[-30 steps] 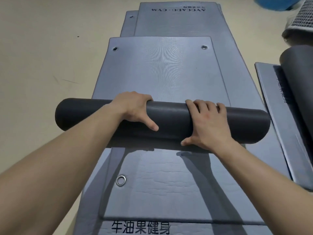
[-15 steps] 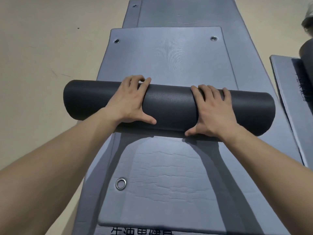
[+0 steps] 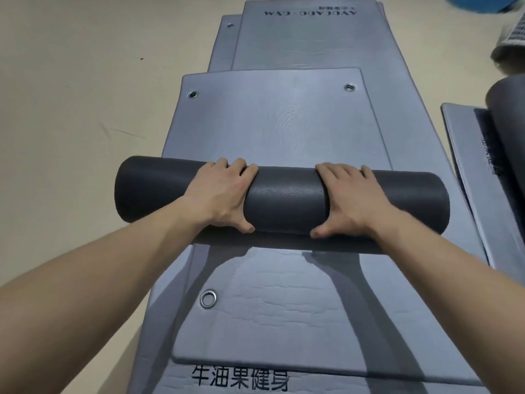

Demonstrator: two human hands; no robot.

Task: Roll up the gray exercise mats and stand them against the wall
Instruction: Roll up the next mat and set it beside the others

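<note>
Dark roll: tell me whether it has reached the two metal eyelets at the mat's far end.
No, a stretch of flat gray mat lies between the roll and both eyelets.

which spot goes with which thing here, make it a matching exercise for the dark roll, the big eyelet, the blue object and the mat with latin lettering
1 dark roll
2 big eyelet
3 blue object
4 lettered mat

a farthest away, top centre
b gripped by left hand and right hand
c top right corner of the view
d nearer than the roll, left side

Pairs: 1-b, 2-d, 3-c, 4-a
</note>
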